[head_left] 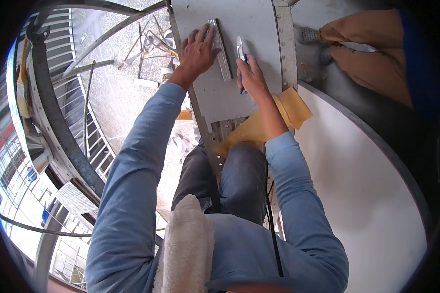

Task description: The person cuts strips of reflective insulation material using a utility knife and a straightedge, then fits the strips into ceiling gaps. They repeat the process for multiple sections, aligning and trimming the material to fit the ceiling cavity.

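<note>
Both arms reach forward and upward from the lower edge of the view, sleeved in light blue to the wrists.

Left arm: long, nearly straight, angling toward the centre. Left hand [198, 51] lies palm down, fingers spread and extended, thumb splayed to the left, pressing flat. Wrist slightly bent.

Right arm: elbow bent outward, sleeve pushed partway up, bare forearm running up and left. Right hand [251, 74] is curled in a closed grip, knuckles up, index finger stretched forward along what it holds.

The hands sit near each other, not touching. Knees show below, between the forearms.
</note>
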The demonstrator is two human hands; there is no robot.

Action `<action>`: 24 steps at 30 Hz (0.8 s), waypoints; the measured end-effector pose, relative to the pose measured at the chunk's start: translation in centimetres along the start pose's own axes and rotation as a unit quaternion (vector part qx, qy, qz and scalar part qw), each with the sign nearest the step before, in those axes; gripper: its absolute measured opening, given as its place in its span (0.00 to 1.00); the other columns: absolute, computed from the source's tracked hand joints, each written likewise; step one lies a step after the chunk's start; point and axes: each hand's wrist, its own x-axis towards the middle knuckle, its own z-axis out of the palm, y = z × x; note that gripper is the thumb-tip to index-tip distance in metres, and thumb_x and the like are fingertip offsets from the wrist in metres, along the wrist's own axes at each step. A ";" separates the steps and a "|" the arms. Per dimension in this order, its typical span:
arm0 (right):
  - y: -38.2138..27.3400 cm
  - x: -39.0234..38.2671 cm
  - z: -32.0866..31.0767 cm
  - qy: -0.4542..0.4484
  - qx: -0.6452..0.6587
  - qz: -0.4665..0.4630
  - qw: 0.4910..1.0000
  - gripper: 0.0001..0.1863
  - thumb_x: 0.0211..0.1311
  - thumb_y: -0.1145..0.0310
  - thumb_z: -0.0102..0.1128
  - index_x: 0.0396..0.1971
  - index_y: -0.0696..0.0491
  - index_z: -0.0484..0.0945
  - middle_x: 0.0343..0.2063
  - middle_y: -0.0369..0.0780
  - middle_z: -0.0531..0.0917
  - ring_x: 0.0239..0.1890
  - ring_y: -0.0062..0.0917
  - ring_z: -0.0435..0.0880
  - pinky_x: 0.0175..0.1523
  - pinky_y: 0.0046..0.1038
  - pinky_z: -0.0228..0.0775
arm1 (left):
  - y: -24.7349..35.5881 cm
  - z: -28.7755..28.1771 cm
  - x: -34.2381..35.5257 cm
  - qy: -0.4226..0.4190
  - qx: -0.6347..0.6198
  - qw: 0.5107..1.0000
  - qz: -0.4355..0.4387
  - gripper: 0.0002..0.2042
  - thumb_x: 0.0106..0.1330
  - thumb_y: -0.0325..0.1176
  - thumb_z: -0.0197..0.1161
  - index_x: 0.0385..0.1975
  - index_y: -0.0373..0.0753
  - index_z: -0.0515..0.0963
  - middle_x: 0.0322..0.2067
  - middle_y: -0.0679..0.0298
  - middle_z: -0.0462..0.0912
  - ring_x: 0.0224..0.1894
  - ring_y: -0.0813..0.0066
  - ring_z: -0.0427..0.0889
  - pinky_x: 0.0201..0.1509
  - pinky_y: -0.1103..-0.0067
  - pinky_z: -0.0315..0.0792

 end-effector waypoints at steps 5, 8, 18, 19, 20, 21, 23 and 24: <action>-1.3 3.4 1.9 0.103 -0.279 -0.140 0.944 0.26 0.74 0.56 0.51 0.60 0.61 0.66 0.45 0.63 0.82 0.46 0.63 0.82 0.53 0.53 0.74 | -0.1 -0.3 0.9 -0.023 0.017 1.000 -0.011 0.40 0.64 0.50 0.69 0.75 0.45 0.61 0.75 0.60 0.61 0.71 0.45 0.65 0.69 0.50 0.64; -2.7 4.8 2.5 0.108 -0.327 -0.147 0.927 0.26 0.73 0.57 0.51 0.58 0.63 0.67 0.45 0.64 0.82 0.48 0.62 0.82 0.55 0.54 0.73 | -0.2 -0.8 1.5 -0.031 0.030 0.999 -0.013 0.43 0.62 0.53 0.71 0.75 0.46 0.61 0.75 0.60 0.61 0.69 0.43 0.67 0.67 0.48 0.67; -6.2 6.9 4.2 0.071 -0.349 -0.081 0.931 0.23 0.74 0.56 0.51 0.55 0.62 0.68 0.45 0.64 0.83 0.50 0.62 0.82 0.56 0.54 0.75 | -0.5 -1.3 2.4 -0.061 0.025 0.998 -0.022 0.45 0.58 0.52 0.74 0.75 0.49 0.61 0.75 0.62 0.60 0.66 0.42 0.69 0.59 0.46 0.75; -6.2 7.0 4.3 0.070 -0.355 -0.084 0.929 0.23 0.74 0.56 0.51 0.55 0.62 0.67 0.45 0.64 0.83 0.50 0.62 0.82 0.56 0.54 0.75 | -0.5 -1.3 2.4 -0.063 0.026 0.997 -0.025 0.45 0.58 0.52 0.74 0.75 0.49 0.61 0.75 0.62 0.60 0.67 0.42 0.69 0.59 0.46 0.75; -6.2 7.1 4.5 0.068 -0.359 -0.087 0.927 0.23 0.74 0.56 0.51 0.55 0.62 0.67 0.45 0.64 0.83 0.50 0.62 0.82 0.56 0.54 0.75 | -0.5 -1.3 2.4 -0.064 0.020 0.997 -0.026 0.45 0.58 0.51 0.74 0.75 0.50 0.60 0.75 0.62 0.60 0.67 0.42 0.69 0.59 0.46 0.75; -6.2 7.3 4.6 0.067 -0.364 -0.090 0.925 0.23 0.74 0.56 0.51 0.55 0.62 0.66 0.46 0.64 0.83 0.50 0.62 0.82 0.56 0.54 0.75 | -0.5 -1.3 2.4 -0.062 0.018 0.998 -0.028 0.45 0.58 0.51 0.75 0.75 0.50 0.60 0.75 0.62 0.60 0.67 0.42 0.68 0.59 0.46 0.75; -6.1 7.6 4.8 0.072 -0.376 -0.106 0.918 0.24 0.74 0.56 0.52 0.56 0.61 0.66 0.46 0.64 0.83 0.50 0.62 0.82 0.56 0.54 0.75 | -0.6 -1.3 2.4 -0.058 0.016 0.998 -0.028 0.45 0.58 0.51 0.75 0.75 0.50 0.60 0.75 0.62 0.60 0.67 0.43 0.68 0.59 0.46 0.76; -6.0 7.7 4.8 0.076 -0.384 -0.104 0.914 0.24 0.73 0.56 0.52 0.56 0.61 0.66 0.46 0.64 0.83 0.50 0.62 0.82 0.56 0.54 0.75 | -0.6 -1.2 2.4 -0.057 0.015 0.998 -0.027 0.45 0.58 0.51 0.74 0.75 0.51 0.59 0.75 0.62 0.60 0.66 0.43 0.68 0.58 0.46 0.76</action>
